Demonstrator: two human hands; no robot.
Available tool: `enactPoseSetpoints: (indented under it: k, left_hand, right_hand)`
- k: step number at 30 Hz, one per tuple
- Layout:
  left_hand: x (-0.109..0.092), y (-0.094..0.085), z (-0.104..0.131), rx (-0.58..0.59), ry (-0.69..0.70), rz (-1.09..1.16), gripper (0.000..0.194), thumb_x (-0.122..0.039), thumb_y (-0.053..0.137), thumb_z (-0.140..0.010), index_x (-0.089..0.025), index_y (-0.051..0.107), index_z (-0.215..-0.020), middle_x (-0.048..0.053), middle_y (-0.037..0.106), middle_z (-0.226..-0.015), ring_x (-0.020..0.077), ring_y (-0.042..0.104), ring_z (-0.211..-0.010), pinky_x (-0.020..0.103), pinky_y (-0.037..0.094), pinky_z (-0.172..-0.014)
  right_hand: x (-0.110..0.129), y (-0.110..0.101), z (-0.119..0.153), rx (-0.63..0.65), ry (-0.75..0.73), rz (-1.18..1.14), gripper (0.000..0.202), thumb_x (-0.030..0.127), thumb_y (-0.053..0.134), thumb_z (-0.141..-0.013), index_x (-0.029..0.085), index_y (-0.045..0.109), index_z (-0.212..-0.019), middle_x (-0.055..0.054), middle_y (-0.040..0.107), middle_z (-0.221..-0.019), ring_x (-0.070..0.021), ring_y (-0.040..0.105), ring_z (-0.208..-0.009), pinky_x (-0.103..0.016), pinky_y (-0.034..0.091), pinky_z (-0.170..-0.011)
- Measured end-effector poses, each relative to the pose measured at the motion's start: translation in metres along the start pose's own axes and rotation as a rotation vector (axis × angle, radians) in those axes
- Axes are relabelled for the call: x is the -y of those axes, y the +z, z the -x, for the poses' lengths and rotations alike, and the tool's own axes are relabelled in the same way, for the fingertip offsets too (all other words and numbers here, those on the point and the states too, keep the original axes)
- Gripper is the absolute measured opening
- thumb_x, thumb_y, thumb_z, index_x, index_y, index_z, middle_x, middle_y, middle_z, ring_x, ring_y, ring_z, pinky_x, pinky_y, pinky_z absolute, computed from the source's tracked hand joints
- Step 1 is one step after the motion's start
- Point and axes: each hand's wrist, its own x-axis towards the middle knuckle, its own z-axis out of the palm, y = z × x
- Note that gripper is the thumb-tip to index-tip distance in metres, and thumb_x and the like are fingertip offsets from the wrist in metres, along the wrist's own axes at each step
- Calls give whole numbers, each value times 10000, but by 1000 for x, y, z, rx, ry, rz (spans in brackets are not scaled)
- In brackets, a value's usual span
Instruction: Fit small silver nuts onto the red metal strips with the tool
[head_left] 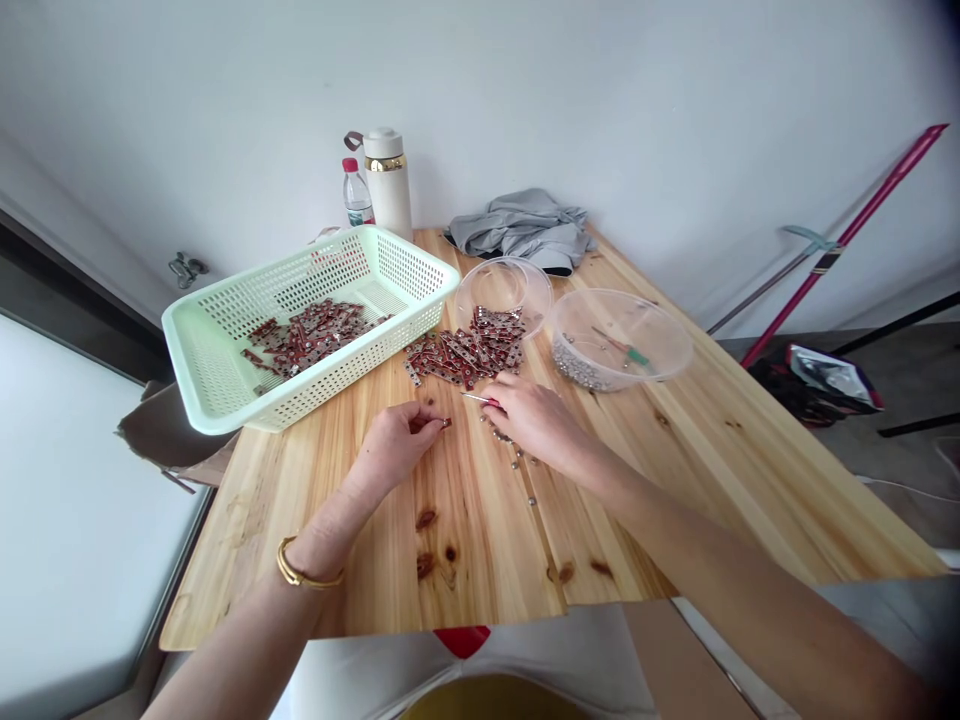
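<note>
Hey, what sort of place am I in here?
Probably a small makeshift indoor workspace: a light-brown wooden table holds a pale-green rectangular perforated plastic basket of small reddish-brown strips and a round clear plastic tub of tiny silvery pieces.

The head view looks forward and down across the nearby table [375, 590].

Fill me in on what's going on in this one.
A person sits or stands at a wooden table. The left hand pinches a small brown part just above or on the wood; the right hand grips a thin tool, its tip pointing left. Loose metal bits lie beside and below the right hand. Beyond are a pile of similar parts, a basket holding more, and a clear tub with more bits.
</note>
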Motion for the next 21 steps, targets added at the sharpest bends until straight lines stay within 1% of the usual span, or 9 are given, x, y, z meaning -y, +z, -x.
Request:
enactPoseSetpoints:
  k: [2, 4, 8, 10, 12, 14, 16, 19, 21]
  left_hand:
    - [-1, -1, 1, -10, -26, 85, 89, -280, 667, -711, -192, 672, -709, 2, 701, -683, 148, 601, -640, 278, 448, -639]
    - [-4, -2, 4, -19, -55, 206, 109, -295, 688, -702, -189, 665, -717, 0, 692, -689, 131, 578, -624, 264, 435, -616]
    - [-13, -1, 10, 26, -117, 479, 193, -345, 734, -696, -173, 659, -740, -9, 651, -674, 75, 460, -523, 225, 358, -513]
    - [-16, 3, 14, 44, -121, 604, 233, -368, 753, -694, -165, 663, -764, -1, 656, -716, 68, 456, -541, 215, 356, -515]
    - [-18, 8, 17, 50, -108, 683, 249, -373, 762, -697, -162, 666, -787, 2, 652, -735, 72, 484, -580, 211, 380, -539]
    - [-17, 12, 19, 48, -89, 681, 234, -362, 753, -713, -164, 667, -806, -16, 621, -687, 75, 487, -578, 212, 389, -546]
    - [-15, 13, 20, 39, -53, 593, 199, -339, 728, -738, -171, 672, -830, -22, 620, -691, 82, 503, -593, 222, 411, -576]
    - [-15, 8, 17, 47, 43, 412, 167, -319, 696, -768, -175, 681, -851, 10, 685, -827, 114, 578, -717, 261, 463, -711]
    - [-18, 3, 11, 69, 90, 359, 167, -309, 699, -766, -174, 684, -863, 30, 710, -892, 136, 610, -789, 285, 474, -772]
  right_hand:
    - [0, -2, -1, 3, -7, -36, 126, 158, 556, -891, 201, 673, -912, -36, 636, -925, -148, 594, -731, -257, 372, -626]
    - [2, -7, 0, -33, 0, -139, 137, 144, 548, -889, 192, 671, -926, -46, 649, -950, -158, 610, -792, -260, 402, -676]
    - [18, -20, 3, -132, 90, -578, 120, 237, 558, -896, 183, 666, -899, -29, 690, -865, -154, 628, -786, -261, 452, -714]
    - [28, -24, 5, -90, 134, -763, 145, 295, 569, -886, 192, 667, -919, -13, 700, -835, -149, 633, -750, -260, 464, -697]
    - [37, -25, 7, -53, 158, -844, 151, 311, 569, -873, 197, 661, -911, -11, 702, -839, -151, 632, -753, -262, 467, -694]
    - [43, -23, 8, -56, 164, -852, 129, 291, 561, -862, 196, 648, -875, -11, 696, -835, -151, 623, -757, -260, 461, -690]
    - [43, -22, 8, -74, 164, -815, 110, 258, 551, -856, 193, 640, -854, -6, 687, -814, -143, 610, -735, -250, 447, -676]
    - [39, -28, 5, -41, 108, -678, 79, 202, 566, -841, 191, 641, -822, 18, 660, -731, -122, 577, -661, -230, 397, -619]
    - [35, -37, -1, 12, 32, -563, 68, 189, 587, -836, 195, 644, -799, 34, 636, -675, -112, 553, -618, -225, 355, -584]
